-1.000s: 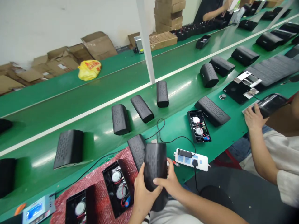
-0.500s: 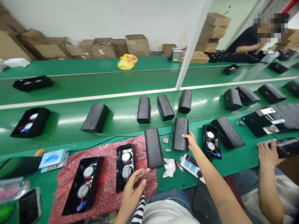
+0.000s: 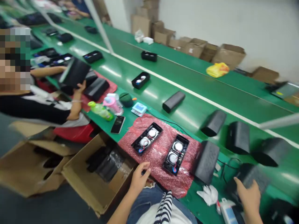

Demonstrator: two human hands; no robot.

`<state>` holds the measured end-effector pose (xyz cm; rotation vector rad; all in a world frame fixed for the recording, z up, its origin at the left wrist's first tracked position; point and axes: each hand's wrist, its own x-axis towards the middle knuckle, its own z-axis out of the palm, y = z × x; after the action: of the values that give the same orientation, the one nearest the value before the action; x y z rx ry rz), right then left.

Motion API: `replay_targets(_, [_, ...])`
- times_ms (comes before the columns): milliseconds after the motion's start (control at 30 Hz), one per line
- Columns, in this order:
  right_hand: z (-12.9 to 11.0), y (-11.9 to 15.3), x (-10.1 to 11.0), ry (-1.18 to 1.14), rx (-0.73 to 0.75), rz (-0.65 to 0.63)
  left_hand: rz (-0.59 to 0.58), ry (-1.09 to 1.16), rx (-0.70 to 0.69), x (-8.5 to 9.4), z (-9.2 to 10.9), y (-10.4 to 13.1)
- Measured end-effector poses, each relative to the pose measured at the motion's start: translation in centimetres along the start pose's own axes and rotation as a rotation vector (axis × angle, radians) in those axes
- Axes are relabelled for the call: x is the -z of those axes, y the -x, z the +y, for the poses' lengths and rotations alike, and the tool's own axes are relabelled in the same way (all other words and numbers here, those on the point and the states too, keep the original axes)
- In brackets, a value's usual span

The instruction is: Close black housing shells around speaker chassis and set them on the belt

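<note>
My right hand (image 3: 249,196) is at the near end of a black speaker housing (image 3: 252,175), thumb and fingers spread; blur hides whether it touches. My left hand (image 3: 141,177) is half curled, thumb and fingers apart and nothing visible in it, by the near edge of the red bubble wrap (image 3: 161,123). On the wrap lie two open speaker shells, one left (image 3: 149,137) and one right (image 3: 177,152), each showing two round silver drivers and wires. Another closed black housing (image 3: 206,161) stands at the wrap's right edge.
Several black housings (image 3: 174,101) sit along the green belt. Beside me are a cardboard box (image 3: 81,183) with dark parts, a phone (image 3: 118,124), a green bottle (image 3: 100,110) and a white tissue (image 3: 209,194). At the left a co-worker's hand (image 3: 81,86) holds a black case.
My view has swung left, bringing the co-worker and floor boxes into sight. My right hand has shifted from the housing's side to its near end. My left hand is now farther from the shells.
</note>
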<state>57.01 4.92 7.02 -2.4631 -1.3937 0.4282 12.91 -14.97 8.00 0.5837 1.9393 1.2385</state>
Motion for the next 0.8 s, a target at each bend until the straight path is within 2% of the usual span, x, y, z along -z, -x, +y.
replay_targets(67, [-5.4, 2.1, -1.0, 0.039, 0.322, -0.011, 0.090, 0.029, -0.005, 1.9, -1.5, -0.3])
replay_targets(167, [-15.9, 7.6, -3.3, -0.057, 0.812, -0.077, 0.216, 0.079, 0.043, 5.0, -4.6, -0.8])
replay_targets(233, [-23.3, 12.7, -5.1, -0.134, 1.109, -0.236, 0.295, 0.104, 0.098, 7.2, -7.3, -1.1])
replay_targets(333, [-33.4, 21.9, -8.4, -0.145, 1.581, -0.583, 0.411, 0.125, 0.180, 10.7, -12.4, -1.3])
replay_targets(433, [-41.0, 31.1, -13.7, 0.010, 2.049, -0.922, 0.477, 0.129, 0.316, 14.2, -18.3, -1.6])
replay_targets(533, [-45.5, 37.9, -21.5, 0.351, 2.483, -1.072, 0.507, 0.131, 0.498, 17.5, -24.4, -2.2])
replay_targets(600, [-46.7, 40.2, -26.7, 0.647, 2.724, -1.094, 0.536, 0.140, 0.612, 19.5, -28.5, -2.9])
replay_targets(667, [-47.0, 40.7, -30.8, 0.878, 2.894, -1.131, 0.562, 0.137, 0.730, 21.2, -32.6, -3.6])
replay_targets(700, [-46.9, 40.5, -32.2, 0.932, 2.945, -1.160, 0.566, 0.128, 0.792, 21.8, -34.8, -4.0])
replay_targets(733, [-46.5, 40.0, -33.1, 0.929, 2.970, -1.203, 0.562, 0.115, 0.851, 22.4, -36.9, -4.4])
replay_targets(800, [-45.5, 38.3, -33.8, 0.814, 2.891, -1.220, 0.527, 0.078, 0.953, 23.0, -41.3, -5.1])
